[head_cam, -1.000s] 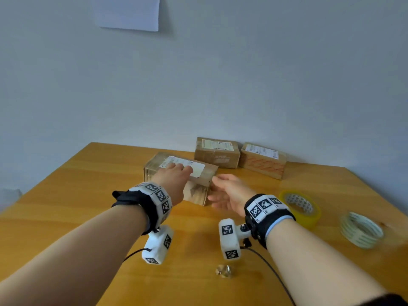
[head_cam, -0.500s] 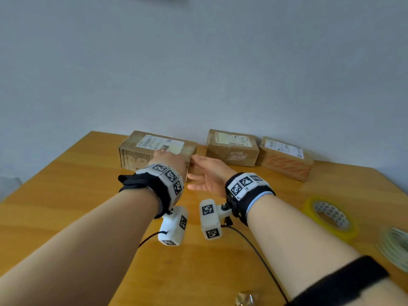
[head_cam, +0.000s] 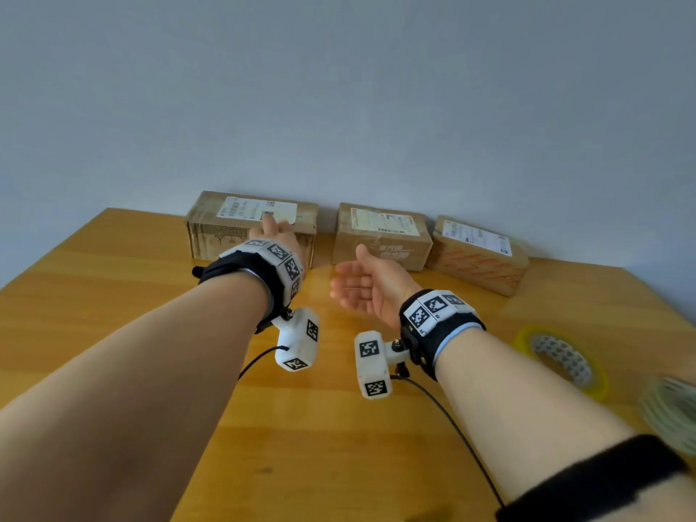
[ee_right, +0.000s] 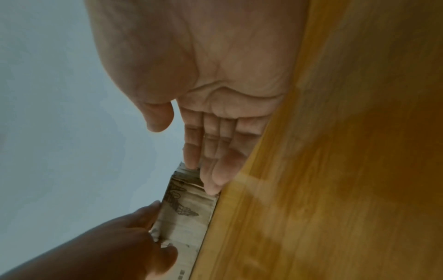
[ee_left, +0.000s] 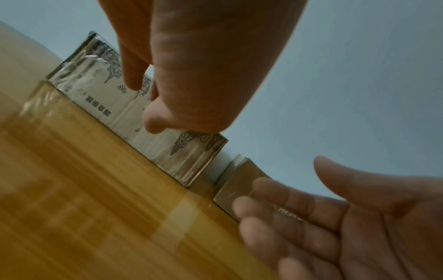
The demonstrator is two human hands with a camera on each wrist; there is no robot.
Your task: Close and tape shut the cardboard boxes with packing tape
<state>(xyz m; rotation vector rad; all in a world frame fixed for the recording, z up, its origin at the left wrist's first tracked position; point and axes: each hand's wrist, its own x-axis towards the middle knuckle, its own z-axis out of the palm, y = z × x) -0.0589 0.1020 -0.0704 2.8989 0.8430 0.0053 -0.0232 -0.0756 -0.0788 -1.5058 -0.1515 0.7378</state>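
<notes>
Three closed cardboard boxes with white labels stand in a row along the wall: a left box [head_cam: 222,229], a middle box [head_cam: 380,239] and a right box [head_cam: 478,254]. My left hand [head_cam: 273,229] rests on the left box [ee_left: 95,89], with fingers stretched over its top label and the thumb against its front face. My right hand [head_cam: 357,288] hovers open, palm turned left, in front of the middle box [ee_left: 237,181] and touches nothing. A yellow tape roll [head_cam: 561,359] lies flat at the right.
The wooden table [head_cam: 113,314] stretches bare in front of the boxes. A pale green tape roll [head_cam: 674,412] lies at the right edge. The wall stands right behind the boxes. Wrist camera cables hang under both forearms.
The left box has slid from mid-table back to the wall, left of the other two. My left hand went with it; my right hand came off it and opened.
</notes>
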